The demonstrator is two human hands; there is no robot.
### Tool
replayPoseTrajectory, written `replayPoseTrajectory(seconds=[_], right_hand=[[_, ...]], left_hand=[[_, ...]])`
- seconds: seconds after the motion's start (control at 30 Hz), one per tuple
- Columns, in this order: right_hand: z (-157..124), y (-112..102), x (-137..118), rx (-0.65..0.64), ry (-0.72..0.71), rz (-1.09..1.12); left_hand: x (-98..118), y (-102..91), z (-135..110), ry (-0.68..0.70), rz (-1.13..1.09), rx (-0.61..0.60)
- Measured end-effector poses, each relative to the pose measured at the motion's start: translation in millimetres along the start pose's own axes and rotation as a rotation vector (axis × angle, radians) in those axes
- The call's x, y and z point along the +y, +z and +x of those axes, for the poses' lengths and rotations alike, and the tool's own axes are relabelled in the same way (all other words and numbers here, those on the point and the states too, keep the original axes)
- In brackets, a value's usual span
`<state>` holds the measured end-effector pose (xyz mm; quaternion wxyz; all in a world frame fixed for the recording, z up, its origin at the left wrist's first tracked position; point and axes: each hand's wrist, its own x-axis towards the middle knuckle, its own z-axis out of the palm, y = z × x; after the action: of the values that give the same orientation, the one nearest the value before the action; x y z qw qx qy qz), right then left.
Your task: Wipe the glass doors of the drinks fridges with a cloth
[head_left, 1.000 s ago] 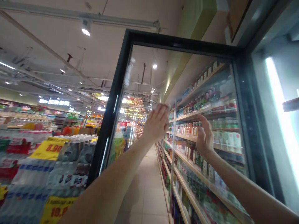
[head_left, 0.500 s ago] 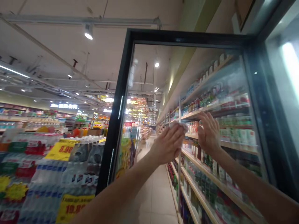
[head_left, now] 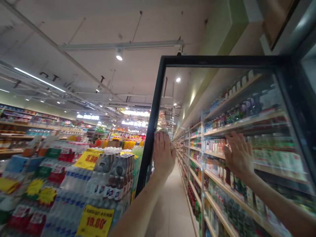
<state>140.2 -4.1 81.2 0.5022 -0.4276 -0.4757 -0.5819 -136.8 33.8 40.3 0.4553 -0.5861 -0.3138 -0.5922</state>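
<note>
left hand (head_left: 163,156) shifted from mid-pane to outer edge of glass door (head_left: 222,61), gripping pale cloth (head_left: 162,131). right hand (head_left: 239,156) spread wide at pane, contact unclear.

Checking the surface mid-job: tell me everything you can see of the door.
The door has a dark frame around one large clear pane, apparently glass, hazy or reflective toward the right. It stands upright and looks swung open; its lower edge is out of view. The left hand holds a pale cloth, seemingly against the pane's left side; the right hand is before the pane, contact unclear.
</note>
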Motion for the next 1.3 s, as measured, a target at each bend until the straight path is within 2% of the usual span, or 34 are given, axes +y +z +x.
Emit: replayPoseTrajectory(seconds=[0.03,0.1,0.13,0.17,0.27,0.3,0.4,0.43,0.47,0.53,0.57,0.6,0.67,0.7,0.73,0.83,0.87,0.97,1.0,1.03,1.1,1.13,1.17,1.27,1.3], right_hand=[[-0.2,0.0,0.4,0.009,-0.004,-0.004],[-0.3,-0.4,1.0,0.023,-0.005,-0.004],[-0.4,-0.6,1.1,0.028,-0.004,-0.001],[-0.5,-0.9,1.0,0.027,-0.002,0.002],[-0.9,-1.6,0.4,0.012,0.011,0.012],[-1.0,-2.0,0.2,0.007,0.014,0.015],[-1.3,-3.6,-0.4,-0.010,0.019,0.030],[-1.2,-4.3,-0.7,-0.017,0.022,0.034],[-1.1,-4.8,-1.1,-0.018,0.026,0.039],[-0.8,-5.4,-1.5,-0.013,0.038,0.045],[-0.7,-5.3,-1.6,-0.006,0.046,0.046],[-0.5,-4.9,-1.4,0.002,0.050,0.047],[-0.4,-3.8,-0.5,0.013,0.053,0.048],[-0.4,-3.3,0.0,0.012,0.053,0.049],[-0.3,-2.9,0.6,0.011,0.052,0.052],[0.1,-2.6,1.9,0.012,0.056,0.063],[0.3,-2.7,2.2,0.012,0.056,0.067],[0.6,-2.2,3.0,0.016,0.046,0.068],[0.4,-1.7,3.4,0.020,0.042,0.065],[0.2,-1.1,3.8,0.029,0.040,0.062],[-0.4,0.6,4.8,0.040,0.035,0.054],[-0.6,1.4,5.4,0.044,0.035,0.052],[-0.9,2.3,5.8,0.046,0.034,0.050],[-1.3,3.8,6.7,0.047,0.024,0.037],[-1.3,3.9,6.7,0.043,0.024,0.032]], left_hand=[[2.3,-0.6,-1.7,0.095,-0.010,0.003],[4.4,-2.2,-2.3,0.407,-0.054,-0.038],[3.7,-3.0,-1.2,0.479,-0.067,-0.052],[1.9,-3.9,0.6,0.446,-0.065,-0.051],[-5.7,-6.1,3.9,0.069,-0.005,0.014],[-7.4,-6.8,2.6,0.062,-0.004,0.021],[-8.4,-8.1,-8.2,0.377,-0.060,-0.044],[-7.6,-8.1,-12.6,0.402,-0.065,-0.049],[-6.1,-7.9,-16.9,0.345,-0.052,-0.033],[-1.5,-7.0,-25.2,0.135,-0.004,0.022],[1.5,-6.7,-29.4,0.103,0.007,0.029],[4.4,-6.5,-33.4,0.166,-0.003,0.014],[8.4,-6.7,-39.9,0.415,-0.052,-0.064],[8.9,-6.9,-41.8,0.471,-0.069,-0.097],[8.5,-7.1,-42.8,0.436,-0.068,-0.111],[5.7,-7.6,-45.4,0.110,-0.016,-0.072],[5.4,-7.9,-47.5,0.111,-0.020,-0.070],[6.6,-9.1,-55.6,0.411,-0.085,-0.119],[7.0,-9.4,-57.5,0.437,-0.086,-0.128],[7.2,-9.5,-58.9,0.385,-0.068,-0.120],[8.0,-9.8,-61.9,0.187,-0.012,-0.082],[8.8,-10.3,-64.7,0.148,0.001,-0.073],[9.8,-11.4,-68.7,0.194,-0.004,-0.074],[11.1,-16.8,-84.9,0.564,-0.069,-0.132],[10.1,-19.0,-89.8,0.594,-0.071,-0.145]])
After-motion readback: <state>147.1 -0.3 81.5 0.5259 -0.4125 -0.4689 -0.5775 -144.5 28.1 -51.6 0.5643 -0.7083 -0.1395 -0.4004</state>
